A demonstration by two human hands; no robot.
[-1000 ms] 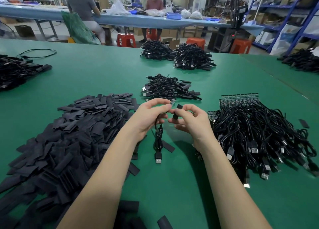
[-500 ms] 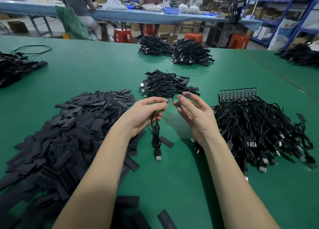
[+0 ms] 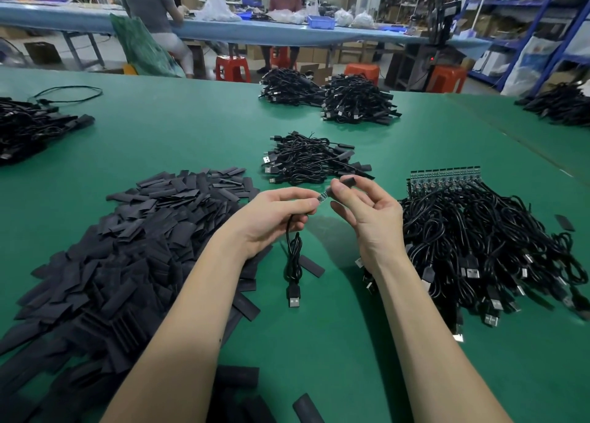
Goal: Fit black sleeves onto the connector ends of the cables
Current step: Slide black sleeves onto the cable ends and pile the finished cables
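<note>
- Pinching the bare connector end (image 3: 323,196) of a thin black cable (image 3: 294,256) between thumb and fingertips, the left hand (image 3: 274,218) holds it level over the green bench (image 3: 191,135), with the small circuit-board tip poking out toward the other hand.
- The right hand (image 3: 367,212) pinches one short black flattened sleeve (image 3: 348,181) at its near end, raised just above and beside the tip; the two are close but the sleeve is not yet on, as far as I can tell.
- Held this way, the sleeve's mouth probably faces the tip so it can be slid straight along the board.
- From the left hand the cable hangs in a loose bundle, and its black USB plug (image 3: 294,298) rests on the bench, which likely keeps the weight off the pinched end.
- A big heap of loose black sleeves (image 3: 127,247) lies on the left, within easy reach for the next pick.
- A tangled pile of black cables with exposed boards (image 3: 479,247) sits on the right, apparently the unworked supply.
- A smaller pile of cables (image 3: 306,161) lies just beyond the hands, seemingly the finished ones, since dark sleeved ends show there.
</note>
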